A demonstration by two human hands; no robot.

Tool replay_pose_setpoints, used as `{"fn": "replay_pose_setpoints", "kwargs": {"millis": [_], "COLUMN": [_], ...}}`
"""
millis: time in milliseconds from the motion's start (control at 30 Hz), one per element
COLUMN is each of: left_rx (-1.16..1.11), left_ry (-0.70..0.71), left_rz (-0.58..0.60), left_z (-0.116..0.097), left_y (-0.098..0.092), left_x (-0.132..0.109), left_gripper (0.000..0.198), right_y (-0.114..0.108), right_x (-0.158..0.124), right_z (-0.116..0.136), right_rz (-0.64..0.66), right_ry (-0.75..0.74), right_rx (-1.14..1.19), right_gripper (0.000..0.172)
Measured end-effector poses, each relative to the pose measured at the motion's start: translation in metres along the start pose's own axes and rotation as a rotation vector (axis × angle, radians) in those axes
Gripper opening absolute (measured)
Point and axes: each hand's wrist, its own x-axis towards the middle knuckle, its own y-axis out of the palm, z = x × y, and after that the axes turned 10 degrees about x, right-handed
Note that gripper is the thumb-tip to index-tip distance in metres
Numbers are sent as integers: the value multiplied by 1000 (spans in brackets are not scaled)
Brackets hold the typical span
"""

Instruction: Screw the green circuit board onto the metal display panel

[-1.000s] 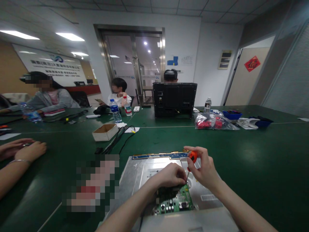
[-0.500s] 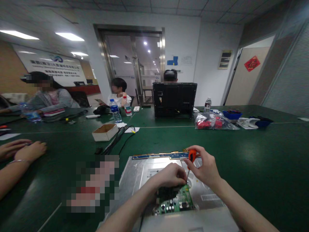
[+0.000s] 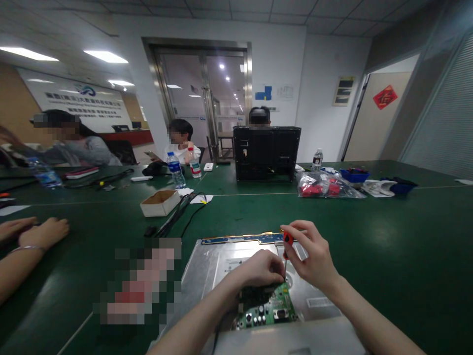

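Note:
A silver metal panel (image 3: 218, 261) lies on the green table in front of me, with a green circuit board (image 3: 271, 308) mounted on its near part. My right hand (image 3: 310, 256) is closed on a small screwdriver with an orange handle (image 3: 287, 239); its thin shaft points down to the board's far edge. My left hand (image 3: 258, 270) is curled, its fingertips pressing on the board's far edge right beside the screwdriver tip. A blue strip with gold trim (image 3: 240, 239) runs along the panel's far edge.
A small cardboard box (image 3: 160, 202) and black cables (image 3: 177, 214) lie beyond the panel. Water bottles (image 3: 176, 170), a black computer case (image 3: 266, 153) and bags of red parts (image 3: 320, 185) stand farther back. Another person's hands (image 3: 33, 231) rest at the left; other people sit along the far side.
My right hand has turned slightly on the screwdriver, so less of the orange handle shows. The hands at the left have slid a little outward. My left hand stays put.

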Motion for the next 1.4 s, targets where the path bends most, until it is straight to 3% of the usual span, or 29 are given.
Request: {"fn": "replay_pose_setpoints", "kwargs": {"millis": [133,367,733,967,1267,1400], "left_rx": [2,-3,1,20,9,8], "left_ry": [6,4,0,6,2,-2], "left_rz": [-2,-1,1,-4,-9,-6], "left_z": [-1,0,0,0,0,-1], "left_y": [0,0,0,-1,0,-1], "left_x": [0,-1,-1,-1,-1,-1], "left_gripper": [8,9,11,10,9,8], "right_y": [0,3,0,7,6,6], "right_x": [0,-3,-2,-9,-5,-6], "right_z": [-1,-8,-6,-13,-8,-10], "right_rz": [12,-45,25,14,49,19], "right_ry": [-17,-2,37,35,49,45], "right_rx": [30,36,60,-28,28,70], "right_gripper": [34,18,32,23,40,30]}}
